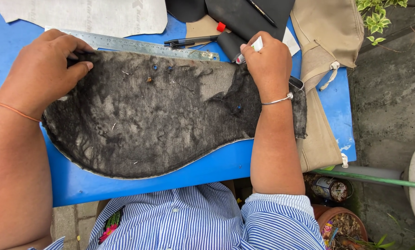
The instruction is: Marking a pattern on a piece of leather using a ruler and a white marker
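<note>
A large curved piece of dark grey, fuzzy felt-like material [161, 115] lies across a blue table [216, 162]. My left hand [43, 69] presses flat on its upper left corner, fingers spread over the edge. My right hand [265, 60] rests on the material's upper right part and grips a white marker [250, 50] with its tip pointing toward the top edge. A metal ruler [138, 46] lies along the far edge of the material, between my two hands.
A black pen [189, 41], dark sheets [244, 16] and a pale patterned sheet [87, 14] lie at the table's far side. Beige fabric [327, 41] hangs over the right edge. Plant pots [339, 222] and a green pipe [369, 178] sit below right.
</note>
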